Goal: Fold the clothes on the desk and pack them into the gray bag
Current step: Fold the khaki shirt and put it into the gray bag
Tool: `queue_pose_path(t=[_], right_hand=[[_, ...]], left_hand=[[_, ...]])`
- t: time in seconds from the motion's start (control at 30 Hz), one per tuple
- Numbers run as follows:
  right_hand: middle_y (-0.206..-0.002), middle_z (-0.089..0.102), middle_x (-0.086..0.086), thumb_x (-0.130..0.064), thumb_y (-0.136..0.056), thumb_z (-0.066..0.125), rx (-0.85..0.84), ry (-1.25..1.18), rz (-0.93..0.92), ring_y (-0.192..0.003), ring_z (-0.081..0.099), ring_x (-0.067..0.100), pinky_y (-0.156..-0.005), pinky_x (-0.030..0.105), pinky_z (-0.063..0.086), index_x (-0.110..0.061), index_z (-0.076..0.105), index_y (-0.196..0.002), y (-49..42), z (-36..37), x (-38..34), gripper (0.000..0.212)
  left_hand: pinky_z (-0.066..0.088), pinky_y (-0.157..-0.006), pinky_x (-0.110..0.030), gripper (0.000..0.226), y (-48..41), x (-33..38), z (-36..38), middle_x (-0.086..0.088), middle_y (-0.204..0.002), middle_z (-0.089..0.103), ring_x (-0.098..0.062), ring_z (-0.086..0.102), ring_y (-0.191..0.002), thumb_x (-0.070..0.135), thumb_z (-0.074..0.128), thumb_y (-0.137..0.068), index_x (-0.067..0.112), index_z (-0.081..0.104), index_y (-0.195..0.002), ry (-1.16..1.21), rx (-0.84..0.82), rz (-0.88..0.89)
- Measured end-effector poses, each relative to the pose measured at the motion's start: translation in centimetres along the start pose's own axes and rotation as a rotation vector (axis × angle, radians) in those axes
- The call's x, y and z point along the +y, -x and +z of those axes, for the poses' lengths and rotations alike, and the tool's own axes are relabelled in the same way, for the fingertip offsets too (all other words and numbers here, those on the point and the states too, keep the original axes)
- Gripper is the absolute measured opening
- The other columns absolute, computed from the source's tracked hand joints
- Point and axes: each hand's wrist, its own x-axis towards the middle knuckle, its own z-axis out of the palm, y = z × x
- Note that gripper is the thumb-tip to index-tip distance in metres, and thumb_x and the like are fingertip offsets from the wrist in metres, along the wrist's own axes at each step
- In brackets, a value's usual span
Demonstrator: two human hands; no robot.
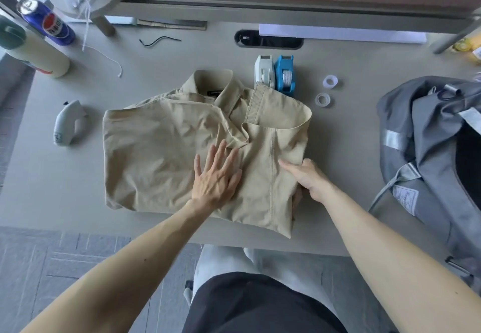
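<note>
Left hand presses beige shirt flat; right hand seemingly grips its right edge, gray bag well apart.

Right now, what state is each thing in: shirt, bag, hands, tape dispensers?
Beige shirt: partly folded, collar showing, lying on the desk.
Gray bag: open, slumped at the desk's right end, shirt not inside.
Left hand: flat, fingers spread, pressing the shirt.
Right hand: grips the shirt's right edge.
Tape dispensers: upright, side by side behind the shirt.
</note>
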Motion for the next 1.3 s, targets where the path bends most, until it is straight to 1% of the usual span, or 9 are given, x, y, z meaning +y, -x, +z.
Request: queue_pose_path(t=[0.2,0.43,0.57,0.67,0.8,0.87,0.97,1.13,1.3], right_hand=[[-0.093,0.077,0.004,-0.059,-0.043,0.088,-0.12,0.019,0.01,-0.09,0.073,0.024,-0.085,0.042,0.058,-0.008,0.072,-0.1,0.9,-0.2,1.5,0.079],[-0.108,0.07,0.004,-0.052,-0.051,0.086,-0.119,0.055,-0.026,-0.102,0.067,0.02,-0.096,0.044,0.053,-0.015,0.057,-0.102,2.3,-0.9,0.6,0.069],[-0.102,0.072,0.003,-0.04,-0.056,0.081,-0.055,0.191,-0.154,-0.097,0.068,0.02,-0.09,0.041,0.056,-0.011,0.067,-0.1,3.3,-0.9,-1.1,0.054],[-0.095,0.075,0.01,-0.032,-0.058,0.077,-0.037,0.269,-0.23,-0.093,0.071,0.025,-0.083,0.043,0.058,-0.005,0.073,-0.092,4.5,-0.2,-2.8,0.044],[-0.098,0.074,0.005,-0.04,-0.053,0.074,-0.018,0.338,-0.298,-0.091,0.07,0.021,-0.081,0.045,0.058,-0.009,0.069,-0.095,6.1,0.8,-5.0,0.053],[-0.097,0.073,0.005,-0.036,-0.054,0.07,-0.011,0.365,-0.337,-0.091,0.069,0.022,-0.079,0.045,0.058,-0.009,0.066,-0.092,7.9,1.7,-7.0,0.047],[-0.098,0.067,0.004,-0.024,-0.064,0.068,-0.012,0.402,-0.39,-0.089,0.064,0.022,-0.079,0.043,0.055,-0.004,0.059,-0.095,10.9,3.9,-10.6,0.038],[-0.107,0.065,0.006,-0.017,-0.074,0.061,-0.085,0.518,-0.556,-0.094,0.062,0.024,-0.082,0.041,0.054,-0.009,0.054,-0.112,13.9,10.3,-16.8,0.04],[-0.1,0.064,0.01,-0.022,-0.073,0.057,-0.083,0.76,-0.622,-0.092,0.062,0.032,-0.074,0.038,0.051,-0.012,0.049,-0.111,13.6,19.7,-21.0,0.04]], left_hand=[[-0.013,-0.117,-0.061,0.075,3.9,1.4,2.5,0.013,-0.165,-0.018,-0.023,-0.018,-0.153,0.077,0.01,-0.089,0.047,-0.01,-0.155,-0.071,-0.145,-0.122],[-0.012,-0.117,-0.063,0.074,3.4,2.7,1.8,0.008,-0.166,-0.018,-0.028,-0.019,-0.152,0.074,0.021,-0.094,0.043,-0.006,-0.156,-0.034,-0.225,-0.152],[0.009,-0.117,-0.059,0.07,3.0,2.5,-0.7,0.005,-0.166,0.01,-0.029,0.006,-0.153,0.057,0.042,-0.097,0.047,0.005,-0.156,0.064,-0.229,-0.105],[0.033,-0.108,-0.052,0.062,2.0,1.4,-4.2,0.004,-0.152,0.034,-0.025,0.039,-0.136,0.05,0.048,-0.099,0.046,0.021,-0.154,0.316,-0.147,-0.107],[0.027,-0.118,-0.05,0.035,0.6,-0.6,-8.1,-0.007,-0.162,0.024,-0.031,0.026,-0.144,0.034,0.045,-0.105,0.026,0.056,-0.137,0.475,-0.106,0.029],[0.022,-0.12,-0.037,0.04,0.1,-1.7,-9.6,-0.007,-0.161,0.028,-0.026,0.025,-0.147,0.033,0.049,-0.105,0.02,0.054,-0.142,0.522,-0.133,0.019],[0.026,-0.113,-0.028,0.06,0.1,-3.5,-10.8,0.005,-0.16,0.035,-0.014,0.031,-0.146,0.047,0.055,-0.099,0.028,0.037,-0.153,0.85,-0.219,-0.069],[0.031,-0.107,-0.058,0.066,1.1,-8.1,-12.5,0.013,-0.151,0.046,-0.027,0.044,-0.135,0.082,0.043,-0.082,0.055,0.045,-0.141,1.29,-0.475,-0.219],[0.052,-0.09,-0.054,0.078,2.9,-14.5,-16.1,-0.016,-0.138,0.06,-0.039,0.062,-0.118,0.082,0.023,-0.088,0.035,0.05,-0.144,1.704,-0.459,-0.239]])
